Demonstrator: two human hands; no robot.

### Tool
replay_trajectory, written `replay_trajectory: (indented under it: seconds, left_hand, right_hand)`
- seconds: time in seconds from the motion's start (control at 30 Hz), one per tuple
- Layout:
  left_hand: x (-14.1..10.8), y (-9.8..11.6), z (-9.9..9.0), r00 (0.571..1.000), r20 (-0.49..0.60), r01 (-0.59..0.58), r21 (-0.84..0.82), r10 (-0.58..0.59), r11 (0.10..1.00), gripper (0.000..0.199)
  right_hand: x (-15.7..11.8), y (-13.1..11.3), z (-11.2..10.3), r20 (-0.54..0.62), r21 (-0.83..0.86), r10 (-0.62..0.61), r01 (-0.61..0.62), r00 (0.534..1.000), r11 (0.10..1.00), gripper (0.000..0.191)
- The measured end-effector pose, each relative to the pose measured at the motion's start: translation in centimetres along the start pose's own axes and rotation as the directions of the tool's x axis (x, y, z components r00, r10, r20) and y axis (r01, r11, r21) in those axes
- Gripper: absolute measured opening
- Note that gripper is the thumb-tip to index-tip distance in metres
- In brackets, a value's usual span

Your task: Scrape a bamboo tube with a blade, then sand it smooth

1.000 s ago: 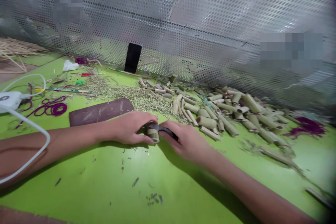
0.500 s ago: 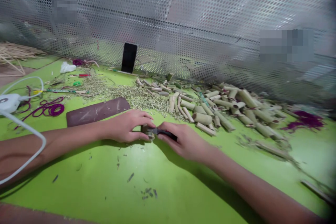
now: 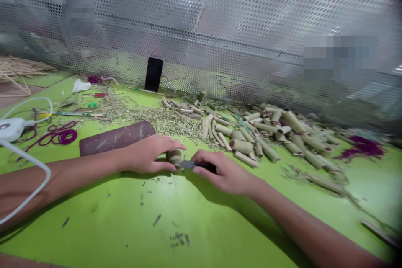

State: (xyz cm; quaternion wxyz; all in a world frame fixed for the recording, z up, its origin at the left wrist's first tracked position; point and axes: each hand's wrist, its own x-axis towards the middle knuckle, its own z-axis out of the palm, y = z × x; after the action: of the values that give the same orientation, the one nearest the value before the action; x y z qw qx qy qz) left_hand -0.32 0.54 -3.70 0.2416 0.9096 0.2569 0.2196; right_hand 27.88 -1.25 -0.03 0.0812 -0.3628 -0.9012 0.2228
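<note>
My left hand [image 3: 150, 153] curves its thumb and fingers around a short bamboo piece [image 3: 174, 157] on the green table [image 3: 109, 217]. In my right hand [image 3: 226, 171] is a black-handled tool [image 3: 204, 166] with a grey metal end. That end touches or lies right beside the right side of the bamboo piece; the exact contact is too small to tell. Behind my left wrist lies a brown curved strip [image 3: 116, 137]. Small dark scraps [image 3: 179, 239] are scattered on the table in front of my hands.
Cut bamboo tubes [image 3: 241, 145] are heaped at the right, beside shavings [image 3: 169, 119]. A black phone [image 3: 154, 74] leans on the perforated metal screen [image 3: 201, 29]. A white cable [image 3: 34, 190] crosses my left forearm. Purple cord [image 3: 65, 135] and a red-handled tool [image 3: 101, 94] lie at the left.
My right hand and the tool have shifted slightly right, away from my left fingers. More of the bamboo piece and the tool's metal end now shows. The view has tilted up slightly.
</note>
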Motion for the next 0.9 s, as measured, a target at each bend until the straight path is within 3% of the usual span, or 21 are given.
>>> replay_trajectory:
  seconds: [0.07, 0.13, 0.23, 0.63, 0.9]
  left_hand:
    - [0.2, 0.2, 0.1, 0.999, -0.007, 0.043, -0.030, -0.043, 0.999, 0.066]
    - [0.5, 0.4, 0.2, 0.999, -0.015, 0.052, -0.041, -0.052, 0.998, 0.068]
    - [0.6, 0.5, 0.3, 0.999, -0.023, 0.030, -0.049, -0.031, 0.998, 0.059]
    - [0.4, 0.4, 0.3, 1.000, -0.013, 0.000, -0.056, -0.001, 0.998, 0.041]
    - [0.0, 0.3, 0.1, 0.997, 0.016, -0.078, -0.015, 0.079, 0.997, 0.035]
  right_hand:
    - [0.3, -0.2, 0.5, -0.076, -0.046, 0.055, -0.058, 0.996, 0.997, 0.021]
    - [0.6, -0.6, 0.9, -0.108, -0.102, 0.090, -0.101, 0.990, 0.990, 0.020]
    - [0.9, -1.0, 1.5, -0.112, -0.165, 0.079, -0.097, 0.991, 0.981, 0.019]
    - [0.7, -0.7, 1.6, -0.090, -0.163, 0.057, -0.071, 0.994, 0.984, 0.017]
    - [0.1, -1.3, 1.1, -0.031, -0.035, 0.026, -0.027, 0.999, 0.999, 0.016]
